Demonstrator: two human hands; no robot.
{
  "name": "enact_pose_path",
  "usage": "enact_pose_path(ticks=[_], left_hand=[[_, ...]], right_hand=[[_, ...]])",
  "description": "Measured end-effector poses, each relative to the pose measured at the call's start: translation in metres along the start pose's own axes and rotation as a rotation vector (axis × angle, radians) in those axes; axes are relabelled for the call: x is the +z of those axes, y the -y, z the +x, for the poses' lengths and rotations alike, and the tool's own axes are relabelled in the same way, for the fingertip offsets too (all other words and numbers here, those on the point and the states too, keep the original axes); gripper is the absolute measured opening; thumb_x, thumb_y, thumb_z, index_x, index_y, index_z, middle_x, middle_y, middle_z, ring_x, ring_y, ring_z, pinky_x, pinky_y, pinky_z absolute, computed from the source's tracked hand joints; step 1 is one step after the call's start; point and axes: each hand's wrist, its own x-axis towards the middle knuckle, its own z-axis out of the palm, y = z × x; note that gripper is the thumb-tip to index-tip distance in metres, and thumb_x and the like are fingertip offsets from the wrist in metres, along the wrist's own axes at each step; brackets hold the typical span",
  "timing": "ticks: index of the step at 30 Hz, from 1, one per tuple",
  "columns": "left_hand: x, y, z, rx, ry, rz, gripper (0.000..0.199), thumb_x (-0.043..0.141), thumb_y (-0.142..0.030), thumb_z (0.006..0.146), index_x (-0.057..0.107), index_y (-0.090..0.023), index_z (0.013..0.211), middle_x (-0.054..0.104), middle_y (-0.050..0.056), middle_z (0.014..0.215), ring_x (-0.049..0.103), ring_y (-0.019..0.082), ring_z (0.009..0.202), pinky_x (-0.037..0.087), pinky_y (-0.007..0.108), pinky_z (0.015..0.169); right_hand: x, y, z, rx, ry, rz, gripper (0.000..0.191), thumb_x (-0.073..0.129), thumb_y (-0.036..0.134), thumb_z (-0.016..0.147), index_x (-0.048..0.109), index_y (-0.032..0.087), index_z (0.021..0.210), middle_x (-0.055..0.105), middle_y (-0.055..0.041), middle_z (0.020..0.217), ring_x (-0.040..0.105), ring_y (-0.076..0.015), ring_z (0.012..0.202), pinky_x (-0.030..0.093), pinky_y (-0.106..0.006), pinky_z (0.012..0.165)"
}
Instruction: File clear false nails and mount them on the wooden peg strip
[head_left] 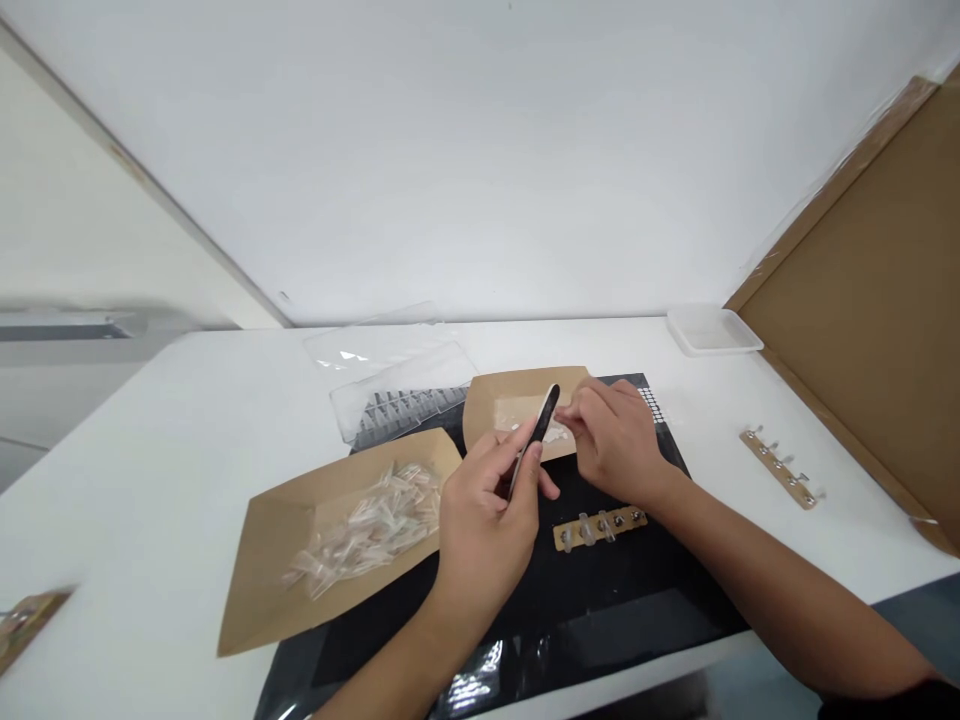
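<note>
From the head view, the left hand [480,515] curls closed around a black nail file [541,428]. The right hand [619,445] pinches near the file, its fingertips [576,412] hiding whatever they hold. Beneath them lies a kraft paper tray [510,390] on a black mat [607,610]; a second tray [274,560] of clear plastic pieces [367,530] sits toward seven o'clock.

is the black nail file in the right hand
No, the black nail file sits in the left hand, not the right hand.
</note>
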Motion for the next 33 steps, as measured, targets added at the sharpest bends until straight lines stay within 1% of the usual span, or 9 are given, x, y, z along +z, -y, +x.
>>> enact_pose_path(ticks=[2, 3, 6, 8, 11, 16, 21, 26, 33], left_hand=[[0.001, 0.0, 0.0, -0.018, 0.013, -0.019, 0.035, 0.06, -0.035, 0.102, 0.076, -0.023, 0.131, 0.068, -0.001, 0.07, 0.057, 0.011, 0.056, 0.042, 0.023, 0.051], [0.002, 0.001, 0.0, -0.028, 0.016, -0.023, 0.035, 0.06, -0.035, 0.102, 0.076, -0.023, 0.131, 0.067, -0.001, 0.071, 0.057, 0.011, 0.055, 0.042, 0.023, 0.051], [0.002, 0.003, 0.001, -0.019, 0.0, -0.008, 0.034, 0.059, -0.033, 0.101, 0.077, -0.023, 0.129, 0.067, -0.001, 0.071, 0.056, 0.011, 0.056, 0.042, 0.023, 0.052], [0.002, 0.003, 0.001, 0.015, -0.004, 0.006, 0.033, 0.059, -0.032, 0.102, 0.077, -0.024, 0.128, 0.066, -0.002, 0.07, 0.057, 0.011, 0.057, 0.043, 0.023, 0.053], [0.004, 0.003, -0.001, 0.039, 0.023, 0.008, 0.034, 0.058, -0.031, 0.103, 0.076, -0.024, 0.131, 0.065, -0.002, 0.071, 0.057, 0.011, 0.057, 0.043, 0.023, 0.053], [0.006, 0.003, -0.003, 0.073, 0.06, 0.036, 0.034, 0.056, -0.027, 0.103, 0.077, -0.022, 0.129, 0.064, -0.002, 0.07, 0.058, 0.011, 0.058, 0.043, 0.023, 0.053], [0.005, 0.0, -0.002, 0.123, 0.035, 0.04, 0.033, 0.057, -0.026, 0.103, 0.076, -0.024, 0.13, 0.066, -0.001, 0.073, 0.06, 0.012, 0.061, 0.046, 0.023, 0.056], [0.006, -0.001, -0.003, 0.083, 0.034, 0.002, 0.034, 0.058, -0.028, 0.103, 0.075, -0.024, 0.132, 0.066, -0.001, 0.073, 0.06, 0.011, 0.059, 0.046, 0.023, 0.054], [0.007, 0.0, -0.004, 0.012, 0.04, -0.054, 0.035, 0.059, -0.031, 0.102, 0.075, -0.023, 0.132, 0.065, -0.001, 0.073, 0.059, 0.011, 0.057, 0.043, 0.021, 0.05]], right_hand=[[0.0, 0.0, 0.002, 0.038, -0.017, 0.0, 0.025, 0.047, 0.02, 0.108, 0.048, 0.023, 0.083, 0.061, -0.0015, 0.075, 0.051, -0.0179, 0.067, 0.031, -0.034, 0.069], [0.0, 0.0, 0.002, 0.031, -0.003, 0.002, 0.025, 0.047, 0.021, 0.108, 0.048, 0.023, 0.083, 0.061, -0.0014, 0.075, 0.05, -0.0179, 0.066, 0.031, -0.034, 0.069], [0.0, 0.002, 0.003, -0.051, 0.06, -0.001, 0.027, 0.048, 0.018, 0.106, 0.046, 0.023, 0.079, 0.06, -0.0001, 0.074, 0.045, -0.0166, 0.061, 0.03, -0.035, 0.069], [0.0, 0.003, 0.003, -0.053, 0.031, -0.026, 0.027, 0.048, 0.016, 0.105, 0.047, 0.023, 0.08, 0.061, 0.0003, 0.074, 0.044, -0.0161, 0.06, 0.029, -0.035, 0.069], [-0.001, 0.003, 0.004, 0.012, -0.031, -0.053, 0.024, 0.049, 0.016, 0.105, 0.05, 0.023, 0.082, 0.061, 0.0, 0.075, 0.045, -0.0165, 0.063, 0.029, -0.035, 0.07], [-0.012, 0.005, 0.005, -0.063, 0.066, -0.037, 0.022, 0.052, 0.011, 0.1, 0.05, 0.022, 0.081, 0.06, 0.0011, 0.075, 0.042, -0.0151, 0.06, 0.029, -0.035, 0.07], [-0.02, 0.003, 0.006, -0.03, 0.009, -0.026, 0.021, 0.051, 0.013, 0.103, 0.051, 0.022, 0.084, 0.062, 0.0011, 0.076, 0.048, -0.015, 0.064, 0.03, -0.034, 0.07], [-0.017, 0.001, 0.003, 0.051, 0.011, 0.019, 0.024, 0.049, 0.019, 0.107, 0.049, 0.023, 0.083, 0.062, 0.0001, 0.077, 0.051, -0.0158, 0.066, 0.032, -0.034, 0.071], [-0.011, -0.001, 0.0, 0.047, 0.005, -0.028, 0.025, 0.048, 0.021, 0.108, 0.05, 0.023, 0.083, 0.062, -0.0005, 0.077, 0.05, -0.0164, 0.065, 0.031, -0.035, 0.072]])
